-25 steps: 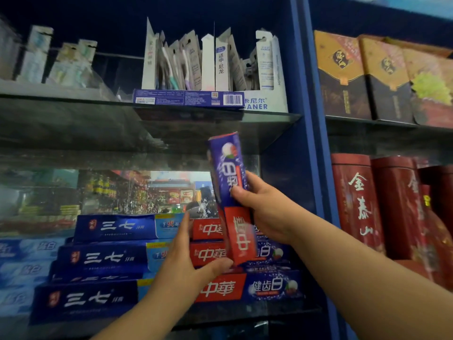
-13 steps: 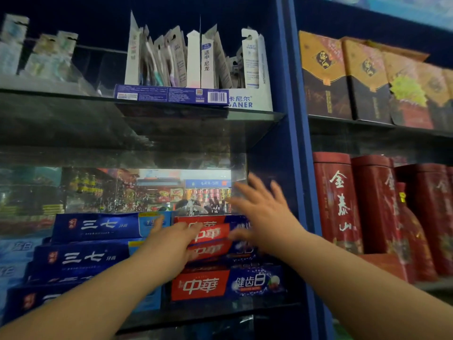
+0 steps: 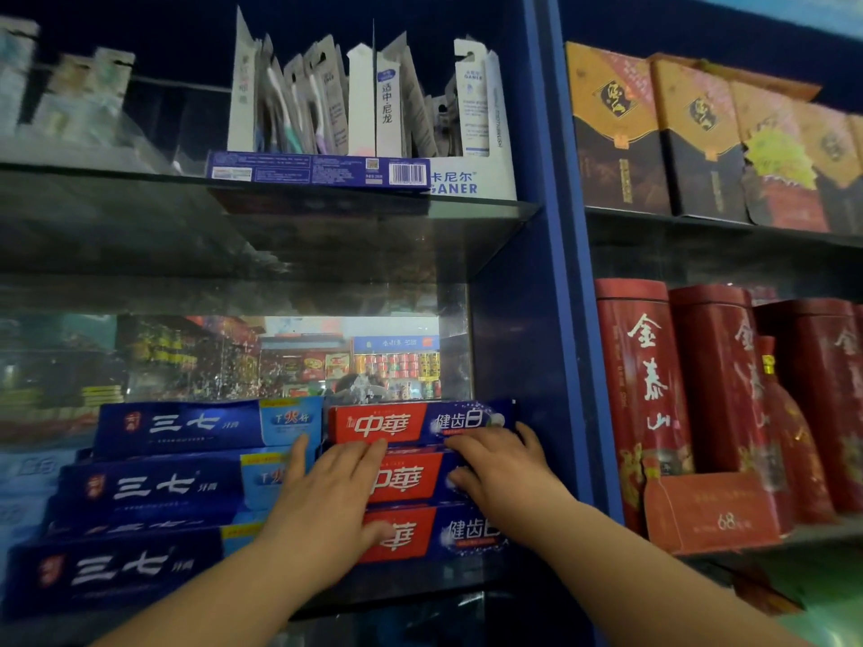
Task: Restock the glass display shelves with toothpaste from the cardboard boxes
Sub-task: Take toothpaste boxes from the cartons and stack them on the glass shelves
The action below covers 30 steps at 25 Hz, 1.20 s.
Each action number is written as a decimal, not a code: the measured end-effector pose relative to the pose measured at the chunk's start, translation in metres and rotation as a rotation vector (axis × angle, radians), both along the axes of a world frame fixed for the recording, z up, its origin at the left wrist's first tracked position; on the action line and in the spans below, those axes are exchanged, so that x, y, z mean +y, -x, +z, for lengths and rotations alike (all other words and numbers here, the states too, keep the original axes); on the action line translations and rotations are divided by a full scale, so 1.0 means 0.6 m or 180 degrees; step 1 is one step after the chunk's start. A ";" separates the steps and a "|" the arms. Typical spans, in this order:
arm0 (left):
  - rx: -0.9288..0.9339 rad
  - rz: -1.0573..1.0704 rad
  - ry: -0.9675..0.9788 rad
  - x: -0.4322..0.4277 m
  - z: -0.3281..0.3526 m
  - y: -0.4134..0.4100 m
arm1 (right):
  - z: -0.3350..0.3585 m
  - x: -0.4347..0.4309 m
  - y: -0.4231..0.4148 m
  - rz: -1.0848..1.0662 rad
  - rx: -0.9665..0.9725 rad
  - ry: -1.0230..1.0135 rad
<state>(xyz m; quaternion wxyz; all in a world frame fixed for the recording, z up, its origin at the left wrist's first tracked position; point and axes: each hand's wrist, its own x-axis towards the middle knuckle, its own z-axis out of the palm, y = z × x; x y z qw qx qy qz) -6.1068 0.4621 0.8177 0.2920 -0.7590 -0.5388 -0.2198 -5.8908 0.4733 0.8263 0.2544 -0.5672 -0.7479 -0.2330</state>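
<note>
We see a stack of three red-and-blue toothpaste boxes [image 3: 422,422] lying flat at the right end of a glass shelf [image 3: 448,583], long faces towards us. Both hands rest on the front of this stack. The left hand [image 3: 327,499] lies open, with straight fingers across the middle box and its thumb on the bottom one. The right hand [image 3: 502,469] is also open, its fingers touching the top box's lower edge and the middle box's right end. Neither hand grips anything. Blue toothpaste boxes [image 3: 187,427] are stacked just beside on the left. Toothbrush packs [image 3: 327,100] stand on the shelf above. Red tins [image 3: 644,380] stand beyond the blue post [image 3: 558,273].
</note>
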 end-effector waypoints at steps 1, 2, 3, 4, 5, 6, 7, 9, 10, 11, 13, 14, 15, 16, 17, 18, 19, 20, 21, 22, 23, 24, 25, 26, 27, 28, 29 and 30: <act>0.0009 0.0018 -0.0029 -0.001 -0.005 0.000 | -0.002 0.002 0.000 -0.0022 -0.0014 0.0011; 0.0021 0.0030 -0.0064 0.000 -0.008 0.001 | -0.005 0.002 0.000 -0.0046 -0.0006 0.0004; 0.0047 0.0043 -0.0095 0.001 -0.008 0.001 | -0.006 0.002 0.001 -0.0036 0.0036 -0.0056; 0.0115 0.0077 -0.0115 0.004 -0.007 0.000 | -0.004 0.001 0.006 -0.0001 0.0115 -0.0158; 0.0224 0.0137 -0.0115 0.005 -0.005 -0.001 | 0.004 0.003 0.014 0.0063 0.0240 -0.0290; 0.0347 0.0186 -0.0100 0.007 -0.001 -0.003 | 0.017 0.008 0.023 0.0135 0.0402 -0.0409; 0.0454 0.0208 -0.0072 0.009 0.002 -0.005 | 0.034 0.017 0.032 0.0181 0.0564 -0.0482; 0.0522 0.0189 -0.0033 0.013 0.007 -0.010 | 0.072 0.035 0.042 0.0067 0.0651 -0.0250; 0.0503 0.0149 -0.0040 0.013 0.008 -0.010 | 0.089 0.045 0.041 -0.0063 0.0576 0.0026; 0.0469 0.0102 -0.0055 0.013 0.008 -0.010 | 0.103 0.054 0.038 -0.0205 0.0467 0.0324; 0.0416 0.0044 -0.0082 0.013 0.003 -0.005 | 0.117 0.062 0.031 -0.0494 0.0224 0.0729; 0.0383 0.0018 -0.0095 0.013 0.001 -0.004 | 0.122 0.064 0.031 -0.0602 0.0138 0.0778; 0.0374 -0.0001 -0.0110 0.013 0.000 -0.003 | 0.126 0.062 0.034 -0.0681 0.0075 0.0775; 0.0395 0.0009 -0.0135 0.015 -0.001 -0.003 | 0.130 0.061 0.039 -0.0740 0.0024 0.0768; 0.0424 0.0035 -0.0138 0.018 -0.002 -0.003 | 0.132 0.058 0.044 -0.0789 -0.0023 0.0786; 0.0424 0.0045 -0.0139 0.016 0.001 -0.004 | 0.134 0.057 0.048 -0.0839 -0.0075 0.0807; 0.0444 0.0067 -0.0112 0.018 0.002 -0.004 | 0.134 0.058 0.051 -0.0887 -0.0123 0.0805; 0.0469 0.0057 -0.0130 0.020 0.003 -0.002 | 0.134 0.061 0.053 -0.0932 -0.0146 0.0770; 0.0482 -0.0027 -0.0274 0.025 0.002 0.001 | 0.133 0.065 0.053 -0.0979 -0.0133 0.0723; 0.0538 -0.0100 -0.0456 0.029 0.002 0.006 | 0.130 0.069 0.054 -0.1022 -0.0104 0.0659; 0.0528 -0.0033 -0.0321 0.033 -0.001 0.011 | 0.128 0.073 0.055 -0.1039 -0.0081 0.0591; 0.0453 -0.0061 -0.0200 0.037 -0.005 0.015 | 0.125 0.076 0.055 -0.1023 -0.0089 0.0531; 0.0393 -0.0144 -0.0213 0.042 -0.009 0.017 | 0.121 0.080 0.053 -0.0982 -0.0118 0.0483; 0.0361 -0.0126 -0.0159 0.045 -0.013 0.018 | 0.116 0.083 0.050 -0.0913 -0.0137 0.0449; 0.0364 -0.0115 -0.0117 0.047 -0.016 0.018 | 0.110 0.087 0.045 -0.0812 -0.0092 0.0422; 0.0403 -0.0094 -0.0095 0.046 -0.016 0.019 | 0.105 0.090 0.040 -0.0713 0.0010 0.0425; 0.0429 -0.0067 -0.0049 0.049 -0.018 0.019 | 0.103 0.092 0.036 -0.0646 0.0122 0.0455; 0.0441 0.0002 0.0061 0.047 -0.018 0.019 | 0.103 0.089 0.034 -0.0611 0.0208 0.0506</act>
